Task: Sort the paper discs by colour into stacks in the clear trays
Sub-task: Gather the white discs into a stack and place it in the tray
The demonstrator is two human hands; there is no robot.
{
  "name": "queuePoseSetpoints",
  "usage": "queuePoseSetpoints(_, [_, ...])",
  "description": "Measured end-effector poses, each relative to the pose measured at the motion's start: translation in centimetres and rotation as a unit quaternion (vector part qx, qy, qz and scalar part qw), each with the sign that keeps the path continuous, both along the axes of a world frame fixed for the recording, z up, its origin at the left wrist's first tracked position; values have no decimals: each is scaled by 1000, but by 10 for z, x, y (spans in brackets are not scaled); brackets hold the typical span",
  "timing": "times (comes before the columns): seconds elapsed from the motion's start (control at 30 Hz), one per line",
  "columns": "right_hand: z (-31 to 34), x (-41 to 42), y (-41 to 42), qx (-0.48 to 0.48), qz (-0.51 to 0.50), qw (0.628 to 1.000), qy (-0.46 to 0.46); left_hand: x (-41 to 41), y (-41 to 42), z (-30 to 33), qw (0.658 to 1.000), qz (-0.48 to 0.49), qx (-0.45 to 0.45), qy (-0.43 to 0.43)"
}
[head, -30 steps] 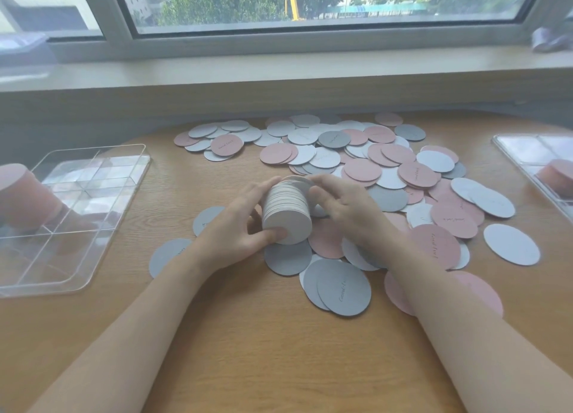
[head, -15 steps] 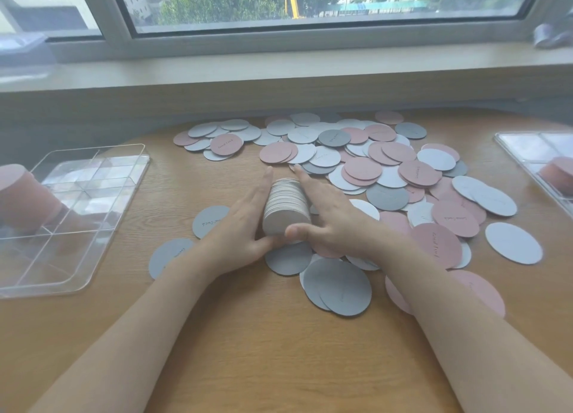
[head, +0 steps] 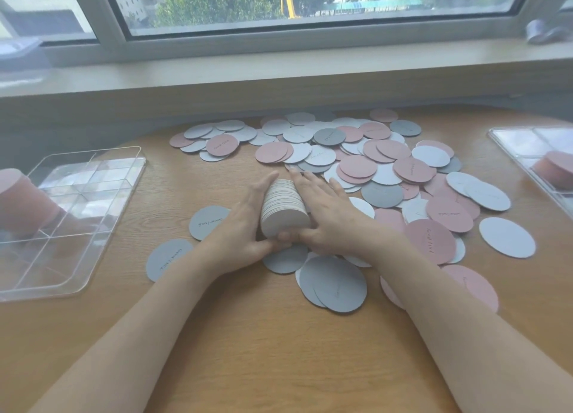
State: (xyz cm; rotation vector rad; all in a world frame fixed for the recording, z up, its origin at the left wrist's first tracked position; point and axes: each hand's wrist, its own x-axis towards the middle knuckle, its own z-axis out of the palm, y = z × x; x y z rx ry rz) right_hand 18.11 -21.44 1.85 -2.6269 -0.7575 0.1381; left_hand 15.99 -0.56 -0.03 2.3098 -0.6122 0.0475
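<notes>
Head view, nearest first: my two forearms reach over the bare counter (head: 279,350) to a thick stack of pale discs (head: 283,209) lying on its side. My left hand (head: 240,226) and right hand (head: 328,219) press it between flat, mostly straight fingers, thumbs meeting under its front face; that is the whole grip, and I judge I am squaring the stack before traying it. Two clear trays are visible: the left tray (head: 102,226) holds one pink stack (head: 21,201), the right tray (head: 508,146) another pink stack (head: 555,170). Beyond, dozens of loose discs (head: 356,164) in pink, pale and grey lie scattered, too overlapped to count exactly. Most sorting remains.
</notes>
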Motion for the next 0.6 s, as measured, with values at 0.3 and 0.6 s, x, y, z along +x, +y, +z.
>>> queuePoseSetpoints(0.3, [40, 16, -67, -15, -131, 991, 21, -5, 0, 4, 995, 25, -74, 63])
queuePoseSetpoints(0.6, [32, 17, -71, -108, -155, 979, 73, -6, 0, 6, 989, 25, -120, 83])
